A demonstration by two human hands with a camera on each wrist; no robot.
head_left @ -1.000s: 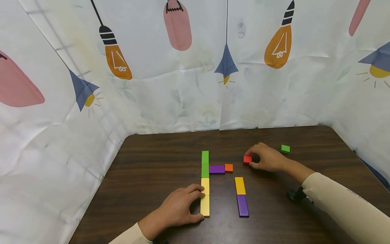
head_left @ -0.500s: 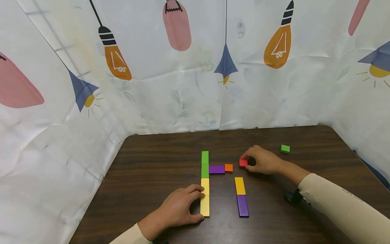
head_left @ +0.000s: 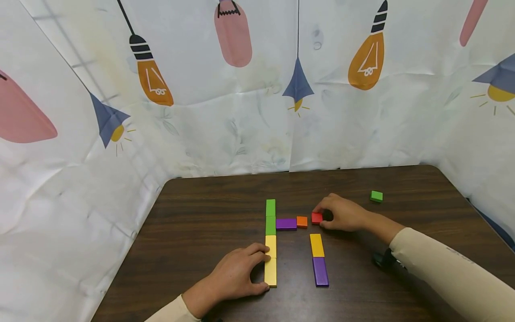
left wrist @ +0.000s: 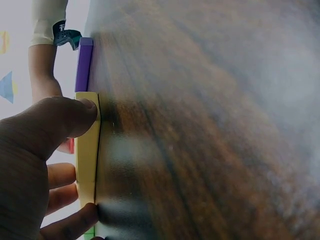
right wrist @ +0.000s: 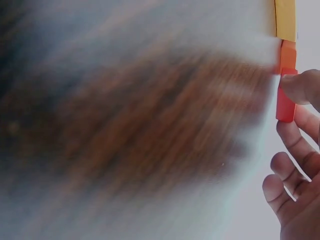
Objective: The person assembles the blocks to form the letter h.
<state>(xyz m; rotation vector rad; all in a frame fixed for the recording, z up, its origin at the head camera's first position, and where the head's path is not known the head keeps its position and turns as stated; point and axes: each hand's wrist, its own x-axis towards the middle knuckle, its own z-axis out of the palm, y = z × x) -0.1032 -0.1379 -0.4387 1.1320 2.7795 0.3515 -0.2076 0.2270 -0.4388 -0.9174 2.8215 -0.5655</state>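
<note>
A small red block is pinched between the thumb and fingertips of my right hand, just right of an orange block. In the right wrist view the thumb lies against the red block. The orange block touches a purple block, which joins a straight column of green blocks and pale yellow blocks. My left hand rests along the column's left side, thumb at the near end and fingertips on the yellow blocks. The left wrist view shows its thumb over the yellow block.
Nearer me, a deep yellow block and a purple block lie end to end. One loose green block sits beyond my right forearm. A printed curtain hangs behind the dark wooden table.
My right hand has moved left and slightly nearer, bringing the red block closer to the orange one. My left hand has stayed on the yellow blocks.
</note>
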